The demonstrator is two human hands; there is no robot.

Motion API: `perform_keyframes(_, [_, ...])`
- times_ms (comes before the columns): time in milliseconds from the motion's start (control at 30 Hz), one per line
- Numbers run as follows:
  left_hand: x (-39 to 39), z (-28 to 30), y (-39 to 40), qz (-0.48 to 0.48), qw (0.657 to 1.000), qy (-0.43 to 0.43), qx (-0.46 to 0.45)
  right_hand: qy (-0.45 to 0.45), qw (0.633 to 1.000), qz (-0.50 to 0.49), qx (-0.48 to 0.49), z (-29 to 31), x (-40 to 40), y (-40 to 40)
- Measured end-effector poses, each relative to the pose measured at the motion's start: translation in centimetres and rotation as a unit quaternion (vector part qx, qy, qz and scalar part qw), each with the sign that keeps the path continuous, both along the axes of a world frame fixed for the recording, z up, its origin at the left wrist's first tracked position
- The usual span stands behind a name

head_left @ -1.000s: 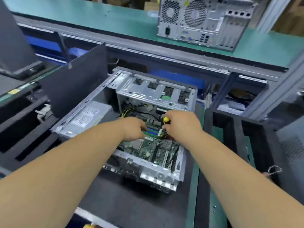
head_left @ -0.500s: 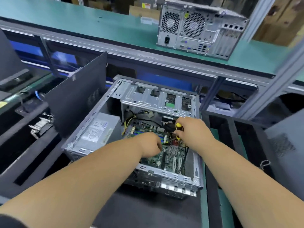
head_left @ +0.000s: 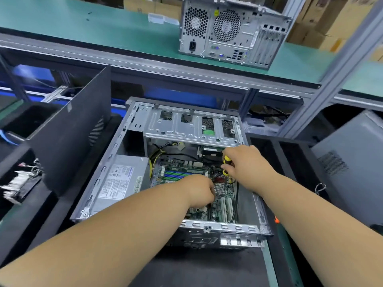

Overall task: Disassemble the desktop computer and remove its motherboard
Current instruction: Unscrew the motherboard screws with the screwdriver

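Observation:
An open desktop case [head_left: 132, 129] lies on its side on the dark mat in front of me. Its green motherboard [head_left: 224, 206] sits on the case floor, with blue memory slots at the back. My right hand [head_left: 248, 164] grips a yellow and black screwdriver [head_left: 226, 162], held upright over the board's far right part. My left hand [head_left: 200, 190] reaches down onto the middle of the board with curled fingers; what they hold is hidden. A grey power supply [head_left: 122, 181] fills the case's left side. The silver drive cage [head_left: 186, 127] spans the back.
The removed dark side panel [head_left: 76, 129] leans upright to the left of the case. A second computer tower [head_left: 232, 30] stands on the green bench behind. Black foam trays flank the case, the left one holding loose white cables [head_left: 22, 181]. Another grey case panel [head_left: 352, 162] stands at right.
The view has shifted, so the case sits lower and nearer the centre. My right hand with the screwdriver moved toward the board's far right; my left hand moved right onto the board's middle.

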State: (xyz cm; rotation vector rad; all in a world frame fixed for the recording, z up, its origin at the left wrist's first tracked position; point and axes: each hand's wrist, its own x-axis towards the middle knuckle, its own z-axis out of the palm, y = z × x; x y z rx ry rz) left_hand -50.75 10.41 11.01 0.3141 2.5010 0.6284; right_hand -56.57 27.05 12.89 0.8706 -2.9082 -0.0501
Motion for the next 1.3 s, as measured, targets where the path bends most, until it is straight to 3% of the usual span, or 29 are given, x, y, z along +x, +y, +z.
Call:
perform_keyframes(233, [-1.9,0.2,0.6,-0.007,0.998,0.044,-0.042,0.050,0.998,0.038,0.017,-0.2,0.1,0.3])
perform_keyframes(467, [-4.4,-1.6,2.2,-0.109,0.975,0.103,-0.165,0.048,0.998,0.023,0.037,-0.4,-0.2,0.8])
perform_keyframes(600, [-5.9,-2.4,3.0,-0.122,0.978,0.080,-0.149,0.045,0.998,0.017,0.050,-0.2,-0.1,0.8])
perform_keyframes(733, [-7.5,-2.7,3.8,-0.130,0.972,0.038,-0.191,0.035,0.998,0.007,0.053,0.2,0.1,0.9])
perform_keyframes(833, [-7.8,-3.3,4.3,-0.106,0.981,0.037,-0.158,0.021,0.997,0.000,0.073,0.7,0.1,0.9])
perform_keyframes(1000, [-7.5,-5.2,3.6,-0.062,0.995,0.082,-0.015,0.000,0.992,-0.022,0.121,1.9,-0.5,0.9])
perform_keyframes(1300, [-7.8,-5.1,3.0,-0.130,0.985,0.091,-0.071,-0.014,0.977,0.023,0.213,3.0,-1.0,-0.6])
